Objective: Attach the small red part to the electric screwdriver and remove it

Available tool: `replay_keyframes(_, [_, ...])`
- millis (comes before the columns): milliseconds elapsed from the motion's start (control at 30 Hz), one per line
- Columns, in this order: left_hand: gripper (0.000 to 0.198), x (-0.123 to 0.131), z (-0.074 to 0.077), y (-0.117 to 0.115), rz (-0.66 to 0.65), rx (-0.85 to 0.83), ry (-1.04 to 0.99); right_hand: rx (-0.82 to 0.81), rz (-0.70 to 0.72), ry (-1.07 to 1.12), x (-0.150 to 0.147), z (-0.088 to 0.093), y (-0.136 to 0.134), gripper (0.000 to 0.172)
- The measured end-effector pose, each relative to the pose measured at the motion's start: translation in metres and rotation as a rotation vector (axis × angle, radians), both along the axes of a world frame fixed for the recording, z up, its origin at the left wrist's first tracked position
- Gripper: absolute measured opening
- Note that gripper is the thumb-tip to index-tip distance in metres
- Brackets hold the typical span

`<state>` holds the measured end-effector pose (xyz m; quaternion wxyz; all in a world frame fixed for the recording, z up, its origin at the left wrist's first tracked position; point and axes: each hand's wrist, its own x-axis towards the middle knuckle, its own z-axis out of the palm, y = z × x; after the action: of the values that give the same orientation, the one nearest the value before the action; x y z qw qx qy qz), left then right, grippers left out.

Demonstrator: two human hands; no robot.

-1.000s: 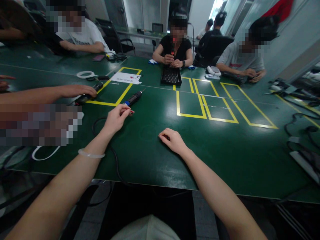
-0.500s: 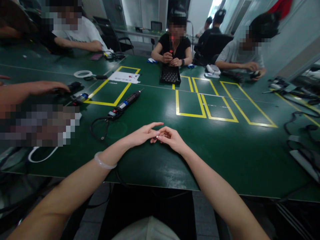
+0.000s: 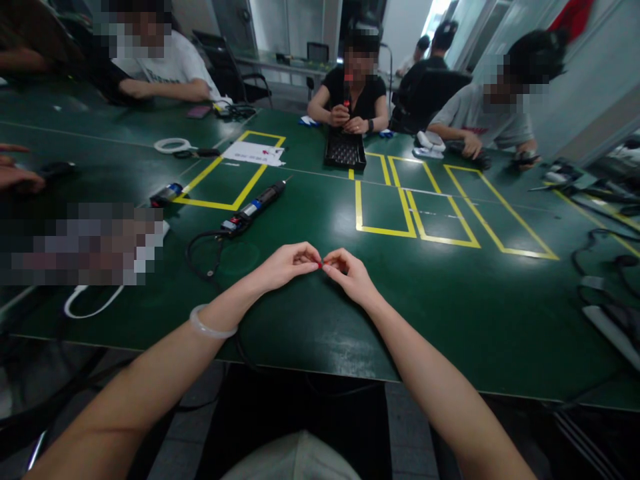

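Note:
Just above the green table [image 3: 425, 320], my left hand [image 3: 287, 265] and my right hand [image 3: 350, 273] meet fingertip to fingertip. Between them shows a tiny red piece [image 3: 321, 265], too small to name. The left thumb and fingers pinch at it, and the right thumb and index finger are closed at its other side. A pale bracelet [image 3: 213, 325] circles my left wrist. Beyond my left hand lies an electric screwdriver [image 3: 255, 207] with a cable, its thin tip pointing away to the right.
Yellow tape rectangles [image 3: 385, 232] mark the table. A white paper [image 3: 253, 153] lies at the back left. Across from me, a person holds a red-and-black tool above a black tray [image 3: 345, 160]. Others sit at both sides. Cables and a white device [image 3: 613, 333] lie at the right edge.
My hands have gone from overlapping to fingertips meeting, and my left index finger has curled in. At the left, a co-worker's hand has drawn back leftward with a dark object.

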<state>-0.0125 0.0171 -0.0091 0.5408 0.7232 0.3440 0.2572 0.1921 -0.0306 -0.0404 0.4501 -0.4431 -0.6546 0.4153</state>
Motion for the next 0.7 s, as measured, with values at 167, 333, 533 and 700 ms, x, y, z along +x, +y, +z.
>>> replay_keyframes(167, [0.035, -0.012, 0.011, 0.007, 0.013, 0.276, 0.166, -0.019, 0.004, 0.027, 0.002, -0.002, 0.003, 0.025])
replay_keyframes(333, [0.059, -0.079, 0.024, 0.043, 0.574, 0.679, 0.621, -0.035, -0.048, 0.045, 0.005, -0.004, 0.006, 0.026])
replay_keyframes(533, [0.094, -0.148, 0.003, 0.076, 0.714, 0.479, 1.001, -0.043, -0.035, 0.01, 0.005, -0.003, 0.005, 0.026])
replay_keyframes(700, [0.073, -0.148, -0.005, 0.087, 0.663, 0.352, 1.036, -0.056, -0.038, 0.02, 0.006, -0.004, 0.005, 0.027])
